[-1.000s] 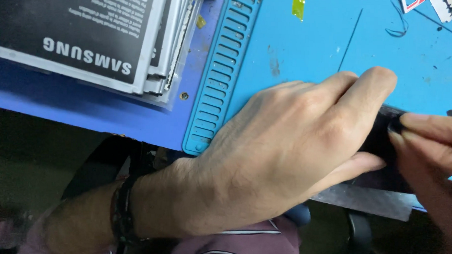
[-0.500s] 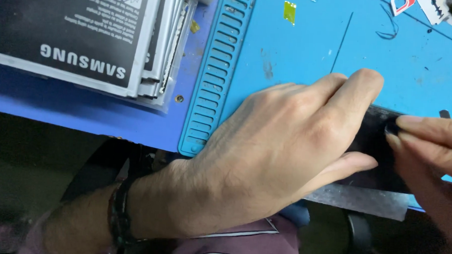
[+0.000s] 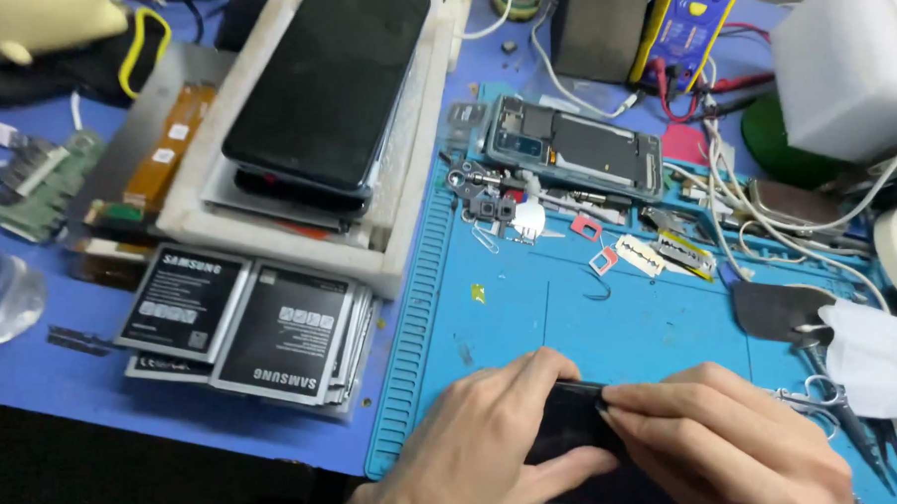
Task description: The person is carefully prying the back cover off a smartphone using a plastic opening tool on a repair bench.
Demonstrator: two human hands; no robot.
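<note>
Black flat rectangular phone part [image 3: 574, 425] lies on the blue ribbed silicone mat [image 3: 525, 324], clamped by left hand [image 3: 481, 447] grip, right hand [image 3: 730, 456] fingertips pinching its top edge.

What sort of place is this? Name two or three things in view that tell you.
Most likely a phone repair bench. An opened phone lies with its insides showing on a blue work mat, flat batteries are stacked beside it, and a yellow multimeter stands behind. Both hands hold a dark phone.
</note>
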